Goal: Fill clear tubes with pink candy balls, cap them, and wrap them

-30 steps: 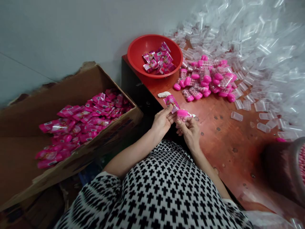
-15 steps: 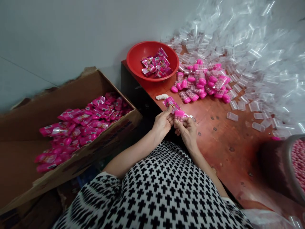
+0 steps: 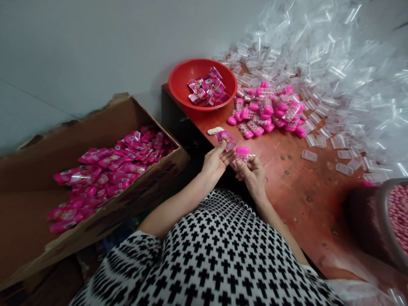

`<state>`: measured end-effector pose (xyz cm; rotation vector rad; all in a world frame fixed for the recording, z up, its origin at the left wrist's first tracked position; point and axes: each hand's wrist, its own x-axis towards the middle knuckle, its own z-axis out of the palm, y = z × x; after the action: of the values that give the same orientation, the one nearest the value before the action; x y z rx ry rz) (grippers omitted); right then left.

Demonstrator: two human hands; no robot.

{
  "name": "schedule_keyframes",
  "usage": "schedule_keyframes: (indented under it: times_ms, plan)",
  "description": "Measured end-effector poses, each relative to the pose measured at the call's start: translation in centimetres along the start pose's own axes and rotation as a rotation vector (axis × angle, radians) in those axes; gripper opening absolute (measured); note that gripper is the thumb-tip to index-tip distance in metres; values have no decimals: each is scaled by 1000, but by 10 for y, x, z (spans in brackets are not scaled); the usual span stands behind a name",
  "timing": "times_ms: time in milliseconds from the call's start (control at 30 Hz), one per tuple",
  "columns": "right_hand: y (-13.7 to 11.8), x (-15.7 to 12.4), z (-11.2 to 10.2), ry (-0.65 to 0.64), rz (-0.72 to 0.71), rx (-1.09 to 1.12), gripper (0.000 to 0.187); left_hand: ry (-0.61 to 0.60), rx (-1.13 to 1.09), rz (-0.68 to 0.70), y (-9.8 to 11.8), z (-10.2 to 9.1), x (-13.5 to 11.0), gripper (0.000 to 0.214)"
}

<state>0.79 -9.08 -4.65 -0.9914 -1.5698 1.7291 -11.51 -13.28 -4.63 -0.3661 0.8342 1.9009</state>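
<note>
My left hand pinches a small pink printed packet at the near left corner of the red-brown table. Beside it, my right hand holds a small clear bottle with a pink cap, filled with pink candies. The two hands almost touch, the packet close against the bottle.
A red bowl with several pink packets sits at the table's far left corner. Filled pink-capped bottles are heaped behind, with a big pile of empty clear bottles beyond. A cardboard box of pink packs stands on the left; a tub of pink candies is on the right.
Both hands stay together at the table corner. The bottle has been turned more upright in my right hand. The view has tilted slightly.
</note>
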Motion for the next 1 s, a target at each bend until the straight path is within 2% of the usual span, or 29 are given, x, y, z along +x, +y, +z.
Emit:
schedule_keyframes:
  times_ms: [200,367,567,733,867,1000]
  plan:
    - [-1,0,3,-4,18,-17,35,-36,-10,-4,-4,1,1,15]
    - [-1,3,5,3,13,-45,37,-62,14,0,-8,4,-1,23]
    - [-2,6,5,-89,53,4,37,-156,192,43,-3,6,-5,35]
    - [3,6,5,-56,20,-13,38,-267,291,92,-1,2,-2,39]
    - [11,5,4,-33,-4,-19,37,-285,373,74,-2,-3,-1,41]
    - [11,7,3,-96,71,87,41,-329,496,101,2,-4,-1,40]
